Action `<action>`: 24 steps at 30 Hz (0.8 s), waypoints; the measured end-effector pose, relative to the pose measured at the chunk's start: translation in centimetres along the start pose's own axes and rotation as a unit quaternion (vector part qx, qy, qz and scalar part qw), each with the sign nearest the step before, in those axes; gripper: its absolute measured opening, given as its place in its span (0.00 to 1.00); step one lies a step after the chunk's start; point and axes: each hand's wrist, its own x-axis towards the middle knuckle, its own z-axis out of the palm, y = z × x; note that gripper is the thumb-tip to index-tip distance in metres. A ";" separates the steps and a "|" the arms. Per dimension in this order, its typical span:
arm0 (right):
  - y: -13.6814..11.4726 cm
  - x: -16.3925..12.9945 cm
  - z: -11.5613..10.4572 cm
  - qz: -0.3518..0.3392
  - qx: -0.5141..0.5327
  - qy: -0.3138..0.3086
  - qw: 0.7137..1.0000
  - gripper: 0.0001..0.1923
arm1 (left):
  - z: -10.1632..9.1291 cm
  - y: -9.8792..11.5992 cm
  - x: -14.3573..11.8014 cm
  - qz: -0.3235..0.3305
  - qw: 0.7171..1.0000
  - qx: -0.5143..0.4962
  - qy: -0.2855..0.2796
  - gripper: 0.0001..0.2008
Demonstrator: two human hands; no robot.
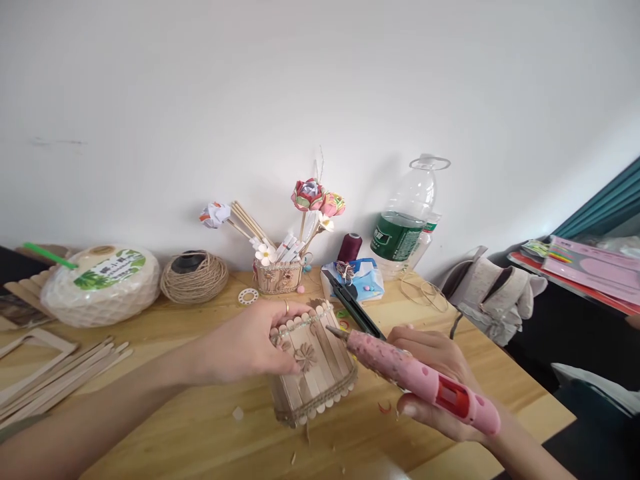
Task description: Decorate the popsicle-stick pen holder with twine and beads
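- The craft-stick holder (314,370) stood on the wooden surface (200,427), in front of the flower-filled pot (279,275) by the wall.
- The left hand (250,343) was curled around the holder's upper left side, thumb on the front slats, fingers over the rim.
- The right hand (430,387) was wrapped closed around the pink glue gun (420,380), whose nozzle touched the beaded trim at the holder's rim.
- The holder looked light, stiff and hollow; its glued slats and thin trim could probably pop loose under a squeeze.
- A grip low across several slats, away from fresh glue, seemed safest.
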 end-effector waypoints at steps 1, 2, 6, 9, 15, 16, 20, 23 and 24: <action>0.1 -0.1 0.2 0.003 0.008 -0.009 1.000 0.26 | 0.0 0.0 0.1 0.003 1.000 -0.001 -0.001 0.26; 0.2 -0.1 0.3 0.008 0.013 -0.017 1.000 0.26 | 0.0 -0.1 0.2 0.007 1.000 -0.003 -0.003 0.26; 0.4 -0.2 0.5 0.025 0.021 -0.037 0.999 0.27 | -0.2 -0.8 0.6 0.007 1.000 0.005 -0.006 0.27; 0.5 -0.2 0.5 0.025 0.015 -0.059 0.998 0.27 | -0.3 -1.1 0.6 0.006 1.000 0.004 -0.007 0.28; 0.4 -0.1 0.4 0.032 0.010 -0.074 0.997 0.27 | -0.3 -0.7 0.5 0.008 1.000 0.007 -0.018 0.28; 0.4 -0.1 0.4 0.034 0.009 -0.075 0.997 0.27 | -0.3 -0.7 0.4 0.008 1.000 0.011 -0.018 0.27; 0.4 0.0 0.3 0.039 0.012 -0.083 0.996 0.26 | -0.3 -0.6 0.4 0.006 1.000 0.013 -0.018 0.27; 0.4 -0.1 0.3 0.043 0.015 -0.082 0.996 0.25 | -0.3 -0.6 0.4 0.000 1.000 0.029 -0.007 0.28; 0.4 -0.1 0.3 0.044 0.015 -0.078 0.996 0.25 | -0.3 -0.5 0.4 -0.003 0.999 0.036 -0.004 0.29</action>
